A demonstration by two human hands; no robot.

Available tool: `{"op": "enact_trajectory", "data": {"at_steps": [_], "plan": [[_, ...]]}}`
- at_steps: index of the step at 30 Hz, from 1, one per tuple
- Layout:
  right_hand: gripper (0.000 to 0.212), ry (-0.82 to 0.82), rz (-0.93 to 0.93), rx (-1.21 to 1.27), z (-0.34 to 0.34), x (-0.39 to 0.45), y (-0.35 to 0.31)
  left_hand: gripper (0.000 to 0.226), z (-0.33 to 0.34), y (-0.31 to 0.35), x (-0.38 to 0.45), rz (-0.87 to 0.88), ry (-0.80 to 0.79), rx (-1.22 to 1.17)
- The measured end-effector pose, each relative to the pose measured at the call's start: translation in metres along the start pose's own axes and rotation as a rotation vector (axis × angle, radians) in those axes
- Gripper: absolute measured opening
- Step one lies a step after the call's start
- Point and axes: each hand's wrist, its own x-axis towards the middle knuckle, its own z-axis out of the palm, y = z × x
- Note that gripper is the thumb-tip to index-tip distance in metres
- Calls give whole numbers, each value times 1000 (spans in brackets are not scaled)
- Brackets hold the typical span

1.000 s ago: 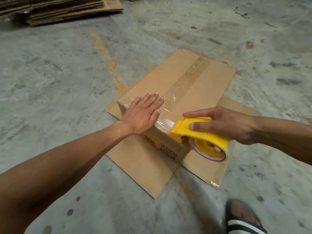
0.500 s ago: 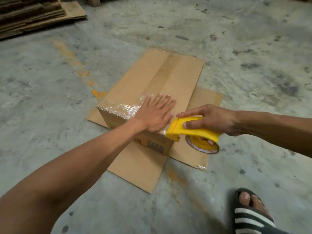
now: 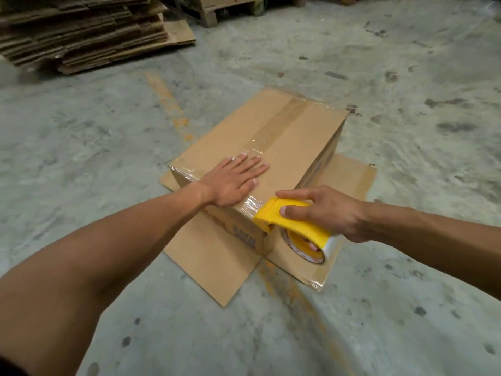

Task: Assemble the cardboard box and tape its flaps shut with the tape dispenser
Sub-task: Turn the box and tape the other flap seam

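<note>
Cardboard box [image 3: 292, 147] on a flat cardboard sheet [image 3: 217, 267] on the concrete floor [image 3: 81, 145], top flaps closed, clear tape strip [image 3: 279, 126] along the centre seam. Left hand [image 3: 233, 180] flat and spread on the near end of the top, pinning it, grasping nothing. Right hand [image 3: 322, 213] clenched round the yellow tape dispenser [image 3: 290, 223], its nose against the near top corner, where the film looked crinkled. Probably light and hollow, stiff at edges and corners but springy mid-panel; best braced near an edge, as here. Tape thin, clingy, prone to wrinkling; dispenser rigid, best gripped across its handle. Stack of flattened cartons [image 3: 81, 31] well apart at the far left.
</note>
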Motion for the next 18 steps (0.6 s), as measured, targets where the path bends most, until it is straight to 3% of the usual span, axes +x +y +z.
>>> {"op": "enact_trajectory", "data": {"at_steps": [14, 16, 18], "plan": [[38, -84, 68, 122, -17, -30, 15, 52, 9, -4, 0, -2, 67, 7], [32, -63, 152, 206, -15, -16, 20, 52, 10, -2, 0, 1, 78, 17], [22, -82, 357, 313, -19, 1, 29, 51, 7, -1, -1, -4, 71, 18]]}}
